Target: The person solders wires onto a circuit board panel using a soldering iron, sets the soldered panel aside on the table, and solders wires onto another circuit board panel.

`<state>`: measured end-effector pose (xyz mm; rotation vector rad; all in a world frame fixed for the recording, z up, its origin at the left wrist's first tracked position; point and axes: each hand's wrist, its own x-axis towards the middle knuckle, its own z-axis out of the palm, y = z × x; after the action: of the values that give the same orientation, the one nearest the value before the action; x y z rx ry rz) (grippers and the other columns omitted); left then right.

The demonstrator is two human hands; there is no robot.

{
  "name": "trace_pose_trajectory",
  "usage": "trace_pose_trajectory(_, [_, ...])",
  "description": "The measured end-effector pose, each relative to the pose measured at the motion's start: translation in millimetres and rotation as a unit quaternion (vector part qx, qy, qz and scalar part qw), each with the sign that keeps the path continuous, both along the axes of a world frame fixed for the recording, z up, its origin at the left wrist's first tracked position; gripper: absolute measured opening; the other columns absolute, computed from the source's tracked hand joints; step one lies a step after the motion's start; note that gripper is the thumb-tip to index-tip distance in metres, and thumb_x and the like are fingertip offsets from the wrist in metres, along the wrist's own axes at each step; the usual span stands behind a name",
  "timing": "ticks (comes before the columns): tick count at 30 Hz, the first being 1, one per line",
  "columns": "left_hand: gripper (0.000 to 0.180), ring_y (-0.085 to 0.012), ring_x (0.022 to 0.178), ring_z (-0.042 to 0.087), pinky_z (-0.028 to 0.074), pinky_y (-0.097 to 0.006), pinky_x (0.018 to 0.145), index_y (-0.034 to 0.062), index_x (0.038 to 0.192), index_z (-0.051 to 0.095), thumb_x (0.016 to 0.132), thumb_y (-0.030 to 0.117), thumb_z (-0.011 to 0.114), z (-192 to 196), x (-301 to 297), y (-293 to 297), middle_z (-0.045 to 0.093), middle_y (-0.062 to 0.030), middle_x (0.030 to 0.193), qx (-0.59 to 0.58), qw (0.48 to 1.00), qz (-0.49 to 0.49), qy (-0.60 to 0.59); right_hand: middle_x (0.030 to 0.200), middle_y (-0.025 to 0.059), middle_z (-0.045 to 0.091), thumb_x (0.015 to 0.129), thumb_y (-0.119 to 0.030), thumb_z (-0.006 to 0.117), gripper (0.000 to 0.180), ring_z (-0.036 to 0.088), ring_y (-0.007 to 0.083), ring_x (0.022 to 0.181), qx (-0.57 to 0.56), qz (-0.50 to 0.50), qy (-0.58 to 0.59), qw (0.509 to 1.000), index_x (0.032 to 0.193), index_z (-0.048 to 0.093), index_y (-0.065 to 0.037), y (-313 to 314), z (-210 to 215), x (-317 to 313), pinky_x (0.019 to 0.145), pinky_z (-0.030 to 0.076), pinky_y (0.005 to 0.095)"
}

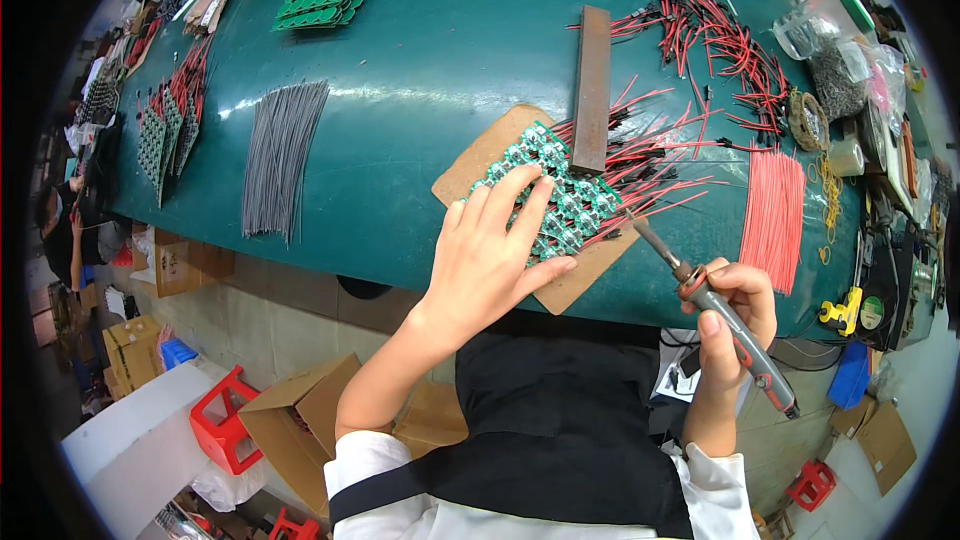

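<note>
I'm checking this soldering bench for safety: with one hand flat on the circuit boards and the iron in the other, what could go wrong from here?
1. The left hand presses on the green circuit boards close to the tip of the soldering iron in the right hand; a slip could burn the fingers.
2. The red wires lie right beside the tip, so their insulation might get scorched.
3. The metal bar only rests on the wires; a nudge could shift them.

Open brown cardboard box [290, 420] on the floor below the table edge, beside a red stool, closed brown carton [185, 262] under the table at left, another taped carton [130, 350] lower left — clear plastic bags [815, 30] at the table's far right, flat brown carton [885, 445] on the floor, lower right.
</note>
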<state>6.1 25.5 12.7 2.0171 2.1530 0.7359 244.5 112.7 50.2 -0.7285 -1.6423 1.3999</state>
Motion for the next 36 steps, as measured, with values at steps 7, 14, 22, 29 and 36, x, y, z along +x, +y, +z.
trace_pose_trajectory(7, [0.021, -0.0138, 0.065, 0.053, 0.042, -0.027, 0.056, 0.0071, 0.094, 0.077, 0.075, 0.001, 0.078, 9, 0, -37, 0.059, -0.0008, 0.074, 0.118, 0.977, 0.04, -0.174, 0.081, 0.0114, 0.058, 0.084, -0.015, 0.07, 0.022, 0.059, 0.0204, 0.076, -0.04, 0.03, 0.096, 0.994, 0.091, 0.064, 0.005, -1, -13, -11, 0.065, 0.054, 0.0318])
trace_pose_trajectory(14, [0.016, -0.0108, 0.051, 0.033, 0.024, -0.029, 0.048, 0.007, 0.081, 0.068, 0.071, 0.0, 0.078, -13, 22, -66, 0.037, 0.0026, 0.056, 0.11, 0.922, 0.2, -0.312, 0.075, 0.0101, 0.058, 0.081, -0.009, 0.069, 0.017, 0.06, 0.0192, 0.067, -0.008, 0.122, 0.031, 0.992, 0.093, 0.066, 0.004, -14, -28, -22, 0.06, 0.052, 0.0296])
trace_pose_trajectory(22, [0.018, -0.0119, 0.053, 0.031, 0.025, -0.029, 0.052, 0.0061, 0.08, 0.067, 0.069, -0.004, 0.077, -21, 27, -65, 0.037, 0.0038, 0.055, 0.144, 0.948, 0.143, -0.246, 0.074, 0.0105, 0.061, 0.076, -0.003, 0.067, 0.019, 0.061, 0.0197, 0.064, 0.045, 0.154, -0.005, 0.987, 0.094, 0.067, 0.003, -12, -34, -28, 0.059, 0.05, 0.0291])
trace_pose_trajectory(29, [0.02, -0.0142, 0.051, 0.033, 0.027, -0.03, 0.052, 0.0076, 0.081, 0.067, 0.068, -0.003, 0.079, -24, 27, -61, 0.043, 0.0028, 0.057, 0.158, 0.96, 0.118, -0.198, 0.079, 0.0139, 0.066, 0.075, -0.001, 0.066, 0.02, 0.062, 0.0208, 0.065, 0.048, 0.157, -0.024, 0.986, 0.094, 0.067, 0.004, -10, -35, -31, 0.059, 0.05, 0.03])
trace_pose_trajectory(36, [0.021, -0.0182, 0.052, 0.042, 0.029, -0.033, 0.05, 0.0081, 0.084, 0.063, 0.072, 0.001, 0.079, -30, 31, -58, 0.054, -0.0004, 0.067, 0.173, 0.97, 0.097, -0.141, 0.078, 0.0136, 0.065, 0.075, 0.0, 0.065, 0.02, 0.063, 0.0206, 0.065, 0.043, 0.172, -0.033, 0.984, 0.094, 0.066, 0.004, -10, -32, -31, 0.06, 0.05, 0.0297])
